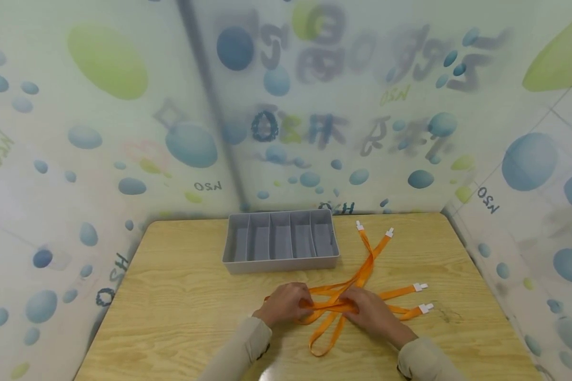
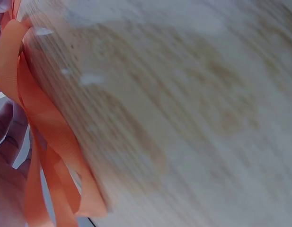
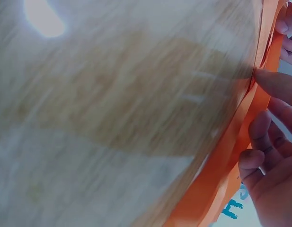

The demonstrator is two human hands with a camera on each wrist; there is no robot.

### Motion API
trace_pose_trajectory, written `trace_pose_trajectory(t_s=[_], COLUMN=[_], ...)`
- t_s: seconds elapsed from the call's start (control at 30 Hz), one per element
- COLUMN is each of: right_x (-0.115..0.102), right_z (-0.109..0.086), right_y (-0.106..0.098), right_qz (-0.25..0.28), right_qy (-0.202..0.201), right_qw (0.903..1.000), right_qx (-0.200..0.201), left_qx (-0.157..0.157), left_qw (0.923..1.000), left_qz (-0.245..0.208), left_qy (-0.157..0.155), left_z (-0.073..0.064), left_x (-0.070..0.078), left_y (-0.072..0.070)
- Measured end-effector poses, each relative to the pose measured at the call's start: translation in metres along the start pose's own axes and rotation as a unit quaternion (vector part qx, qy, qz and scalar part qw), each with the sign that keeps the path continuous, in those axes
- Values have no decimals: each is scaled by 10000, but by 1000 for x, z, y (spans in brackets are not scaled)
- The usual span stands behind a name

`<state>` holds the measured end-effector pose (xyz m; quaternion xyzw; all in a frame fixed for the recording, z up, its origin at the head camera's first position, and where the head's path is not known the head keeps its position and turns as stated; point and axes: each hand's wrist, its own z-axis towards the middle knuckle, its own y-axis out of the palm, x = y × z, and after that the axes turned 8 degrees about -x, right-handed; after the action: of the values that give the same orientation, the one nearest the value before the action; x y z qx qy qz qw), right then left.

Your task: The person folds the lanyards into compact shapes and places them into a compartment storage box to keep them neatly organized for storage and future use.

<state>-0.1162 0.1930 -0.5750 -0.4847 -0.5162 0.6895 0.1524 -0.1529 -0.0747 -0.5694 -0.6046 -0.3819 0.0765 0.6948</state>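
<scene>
Several orange lanyards (image 1: 365,271) with white clip ends lie tangled on the table, in front of and to the right of the grey tray. My left hand (image 1: 288,303) grips a strap at the left side of the bundle; in the left wrist view, orange straps (image 2: 46,118) hang in front of its fingers. A short way to the right, my right hand (image 1: 369,312) pinches the bundle where the straps cross. In the right wrist view, the thumb and fingers of the right hand (image 3: 278,175) are bent at the orange straps. One loop hangs toward me between the hands.
The grey tray (image 1: 281,263) with several compartments stands at the back middle of the wooden table (image 1: 171,307). White clips (image 1: 420,287) point to the right and to the back. Patterned curtain-like walls (image 1: 286,174) enclose the table at the back and sides.
</scene>
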Motion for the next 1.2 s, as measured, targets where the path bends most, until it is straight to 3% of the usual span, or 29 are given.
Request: trace_pose_trajectory(t_s=[0.43, 0.87, 1.2], right_x=[-3, -9, -13], right_z=[0, 2, 5], right_y=[1, -1, -9], right_qz=[-150, -181, -18], right_qy=[-125, -123, -507], right_qw=[9996, 9992, 9939], right_qx=[188, 330, 976], left_qx=[-3, 31, 118], left_qw=[9994, 9999, 9998], left_qz=[-340, -44, 8], left_qy=[-117, -102, -135], left_z=[-2, -3, 0], left_x=[2, 2, 1], left_y=[-4, -3, 0])
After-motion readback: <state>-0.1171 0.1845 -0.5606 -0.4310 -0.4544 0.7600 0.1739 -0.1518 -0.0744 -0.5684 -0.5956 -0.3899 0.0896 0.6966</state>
